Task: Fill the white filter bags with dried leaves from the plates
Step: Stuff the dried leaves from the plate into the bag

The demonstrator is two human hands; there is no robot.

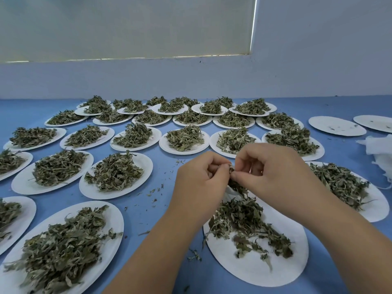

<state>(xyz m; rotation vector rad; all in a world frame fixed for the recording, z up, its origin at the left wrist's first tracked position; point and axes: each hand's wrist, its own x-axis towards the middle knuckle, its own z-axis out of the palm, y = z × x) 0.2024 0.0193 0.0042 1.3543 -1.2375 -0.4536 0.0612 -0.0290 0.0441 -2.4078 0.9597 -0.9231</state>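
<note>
Head view: left hand (199, 179) and right hand (265, 166) meet above the 5 o'clock plate (250, 270). Left fingers (214, 164) curl round the top of a filter bag (230, 191), mostly hidden. Right thumb and forefinger pinch dried leaves (237, 185) at its mouth. Spare bags (379, 149) lie at 3 o'clock on the tabletop (148, 209).

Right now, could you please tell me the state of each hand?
Left hand: closed, gripping the white filter bag.
Right hand: closed, pinching dried leaves into it.
</note>
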